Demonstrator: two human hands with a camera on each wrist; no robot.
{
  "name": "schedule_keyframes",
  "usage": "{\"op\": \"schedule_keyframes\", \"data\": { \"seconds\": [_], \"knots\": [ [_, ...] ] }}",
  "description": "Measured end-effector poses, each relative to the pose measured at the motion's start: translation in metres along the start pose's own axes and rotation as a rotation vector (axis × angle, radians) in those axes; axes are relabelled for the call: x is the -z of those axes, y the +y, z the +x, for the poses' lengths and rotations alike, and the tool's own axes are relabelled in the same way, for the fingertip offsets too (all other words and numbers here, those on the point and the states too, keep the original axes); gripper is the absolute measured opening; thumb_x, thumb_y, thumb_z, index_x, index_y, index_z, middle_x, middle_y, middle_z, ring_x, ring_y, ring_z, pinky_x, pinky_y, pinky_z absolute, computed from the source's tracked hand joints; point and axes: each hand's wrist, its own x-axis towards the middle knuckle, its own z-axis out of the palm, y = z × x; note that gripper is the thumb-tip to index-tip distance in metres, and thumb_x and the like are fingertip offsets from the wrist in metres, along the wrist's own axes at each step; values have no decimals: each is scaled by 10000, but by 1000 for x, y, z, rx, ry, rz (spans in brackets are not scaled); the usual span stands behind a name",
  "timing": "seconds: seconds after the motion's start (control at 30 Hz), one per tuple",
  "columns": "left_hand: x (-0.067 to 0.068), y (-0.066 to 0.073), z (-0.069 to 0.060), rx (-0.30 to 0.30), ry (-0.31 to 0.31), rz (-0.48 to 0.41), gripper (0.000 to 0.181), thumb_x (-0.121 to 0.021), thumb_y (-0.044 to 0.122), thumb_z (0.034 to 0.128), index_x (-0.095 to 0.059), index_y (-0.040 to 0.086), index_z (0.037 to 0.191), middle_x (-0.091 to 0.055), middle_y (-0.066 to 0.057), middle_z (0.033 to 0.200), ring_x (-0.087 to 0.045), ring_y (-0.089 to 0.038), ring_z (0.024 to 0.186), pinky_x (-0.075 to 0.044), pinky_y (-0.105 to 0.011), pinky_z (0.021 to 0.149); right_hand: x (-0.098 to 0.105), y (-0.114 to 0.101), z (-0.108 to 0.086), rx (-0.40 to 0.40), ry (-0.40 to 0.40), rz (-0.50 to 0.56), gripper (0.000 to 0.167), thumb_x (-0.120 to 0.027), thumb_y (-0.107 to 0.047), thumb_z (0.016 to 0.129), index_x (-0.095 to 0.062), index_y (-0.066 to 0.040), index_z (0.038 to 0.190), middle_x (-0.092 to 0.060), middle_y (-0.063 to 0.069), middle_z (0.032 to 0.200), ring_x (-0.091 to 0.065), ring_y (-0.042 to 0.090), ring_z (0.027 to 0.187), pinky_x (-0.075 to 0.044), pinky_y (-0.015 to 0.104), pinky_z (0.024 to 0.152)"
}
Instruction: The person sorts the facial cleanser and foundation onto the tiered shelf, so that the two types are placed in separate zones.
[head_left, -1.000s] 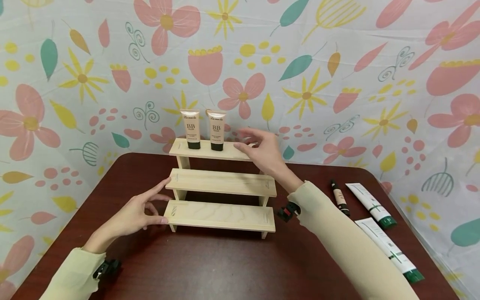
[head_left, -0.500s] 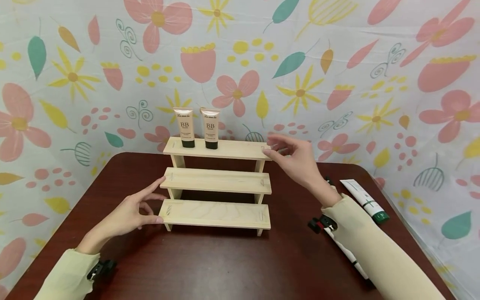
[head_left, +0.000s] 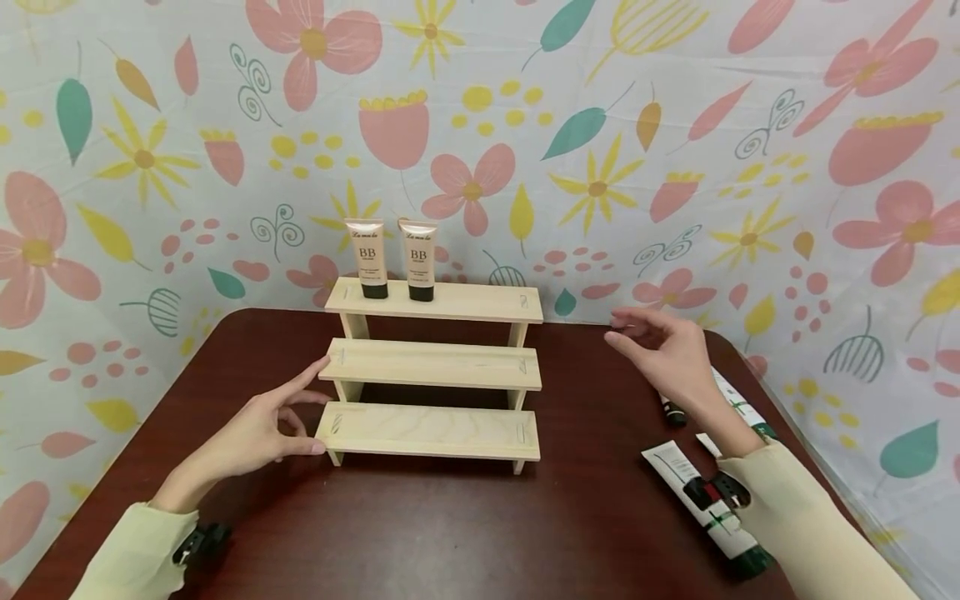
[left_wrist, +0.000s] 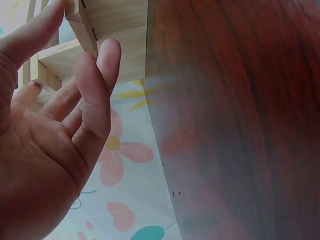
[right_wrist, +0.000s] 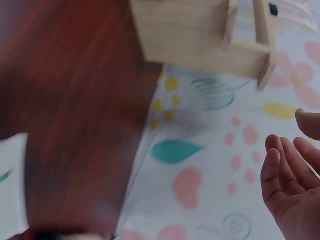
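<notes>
A pale wooden three-tier stand is on the dark wooden table. My left hand touches its left side, the extended index finger at the middle tier and the thumb at the lowest; the left wrist view shows the same hand against the wood. Two upright BB cream tubes with black caps stand side by side on the left half of the top tier. To the right of the stand, my right hand hovers above the table with loosely bent fingers, holding nothing. The right wrist view shows this hand bare too.
White tubes with green caps lie at the table's right: one in front, another farther back, and a third mostly behind my right wrist. A small dark-ended tube is partly hidden by the right hand. A floral cloth hangs behind.
My right hand has moved away from the top tier, to the right and slightly down, toward the lying tubes. The left hand keeps its place at the stand. Both BB cream tubes remain standing.
</notes>
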Motion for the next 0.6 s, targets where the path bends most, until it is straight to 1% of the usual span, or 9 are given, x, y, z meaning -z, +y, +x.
{"op": "schedule_keyframes", "data": {
  "seconds": [0.1,0.3,0.47,0.6],
  "knots": [
    [0,0,0,-2,-1,-9,1145,-950,131,790,-269,340,1686,-658,-189,1357,-677,-203,715,-513,-336,456,10,14,-10,-36,-25,-41,321,-802,-237,971,-762,-130,1271,-772,70,1082,-693,47,856,-518,170,713],
    [-1,1,0,6,-3,-29,1140,-943,124,798,-265,349,1686,-648,-191,1382,-679,-219,715,-506,-331,456,28,47,-22,-23,-60,-132,328,-787,-225,984,-749,-99,1284,-760,92,1081,-665,21,857,-505,148,705],
    [-2,0,0,19,-7,-24,1140,-942,120,799,-266,367,1683,-648,-200,1379,-677,-208,718,-508,-336,452,40,72,-31,-43,-64,-190,307,-801,-211,970,-760,-84,1247,-762,104,1033,-657,-30,822,-508,158,652],
    [-2,0,0,17,-4,-19,1137,-942,121,798,-270,375,1680,-651,-199,1373,-675,-206,719,-511,-342,451,48,87,-37,-57,-72,-214,289,-812,-189,957,-766,-75,1219,-764,111,1022,-669,-6,823,-507,169,635]
  ]
}}
